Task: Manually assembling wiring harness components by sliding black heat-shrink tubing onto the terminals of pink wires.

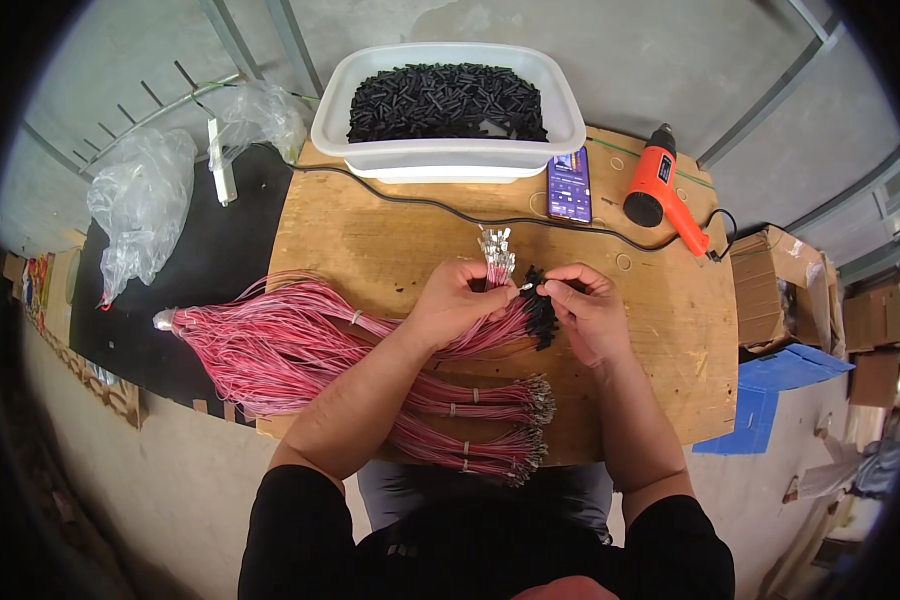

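My left hand (458, 302) is closed around a bundle of red and white wires, whose bare metal terminals (496, 248) stick up above the fingers. Close beside it, my right hand (592, 312) pinches thumb and forefinger near a single light-coloured wire end (527, 287); what lies between the fingertips is too small to make out. Between the hands, several wire ends wear black sleeves (541, 325). The long red and white wires (270, 350) fan out to the left across the table. Nearer me lie tied wire bundles (475, 396) with uncovered metal ends.
A white tub (335, 105) of short black sleeves (445, 100) stands at the back. Right of it are a phone (569, 187) and an orange heat gun (660, 185); a black cable (420, 200) crosses the wooden table (670, 330). Plastic bags (145, 200) lie left, cardboard boxes (785, 290) right.
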The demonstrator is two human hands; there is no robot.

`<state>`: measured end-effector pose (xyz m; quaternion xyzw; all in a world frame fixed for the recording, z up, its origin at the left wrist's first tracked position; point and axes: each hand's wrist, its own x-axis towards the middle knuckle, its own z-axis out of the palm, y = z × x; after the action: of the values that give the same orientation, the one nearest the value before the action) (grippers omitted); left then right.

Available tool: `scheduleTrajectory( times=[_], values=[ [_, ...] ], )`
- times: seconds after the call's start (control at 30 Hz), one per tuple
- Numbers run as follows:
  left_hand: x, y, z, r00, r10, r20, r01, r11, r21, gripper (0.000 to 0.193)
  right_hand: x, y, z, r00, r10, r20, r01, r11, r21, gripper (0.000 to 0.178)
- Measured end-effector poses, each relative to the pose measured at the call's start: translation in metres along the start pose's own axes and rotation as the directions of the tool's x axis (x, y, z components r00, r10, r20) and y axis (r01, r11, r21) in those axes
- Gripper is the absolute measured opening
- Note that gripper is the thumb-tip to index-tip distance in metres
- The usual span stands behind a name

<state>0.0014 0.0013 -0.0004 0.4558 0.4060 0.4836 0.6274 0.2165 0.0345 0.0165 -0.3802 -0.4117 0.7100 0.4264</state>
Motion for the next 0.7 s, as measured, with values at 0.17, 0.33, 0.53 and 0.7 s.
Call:
scheduleTrajectory(
  times=[0.17, 0.33, 0.53, 0.7],
  values=[
    [0.0002, -0.0011, 0.0011, 0.999, 0.045, -0.003, -0.045, 0.999, 0.019, 0.009, 0.0004, 0.0073, 0.0018, 1.000, -0.008, 0.015, 0.008, 1.000, 0.006, 0.012],
    [0.0014, -0.0049, -0.0007, 0.999, 0.046, -0.018, -0.044, 0.997, 0.069, 0.009, -0.0020, 0.0068, 0.0055, 1.000, -0.015, 0.021, 0.015, 1.000, 0.000, 0.012],
    [0.0021, -0.0037, -0.0009, 0.996, 0.083, -0.008, -0.082, 0.988, 0.133, 0.010, -0.0018, 0.0104, 0.0027, 0.997, -0.064, 0.033, 0.066, 0.997, -0.039, 0.011],
    [0.0003, -0.0017, -0.0005, 0.999, 0.050, -0.014, -0.049, 0.993, 0.107, 0.011, -0.0023, 0.0108, 0.0037, 0.991, -0.126, 0.038, 0.128, 0.989, -0.079, 0.011]
  ],
)
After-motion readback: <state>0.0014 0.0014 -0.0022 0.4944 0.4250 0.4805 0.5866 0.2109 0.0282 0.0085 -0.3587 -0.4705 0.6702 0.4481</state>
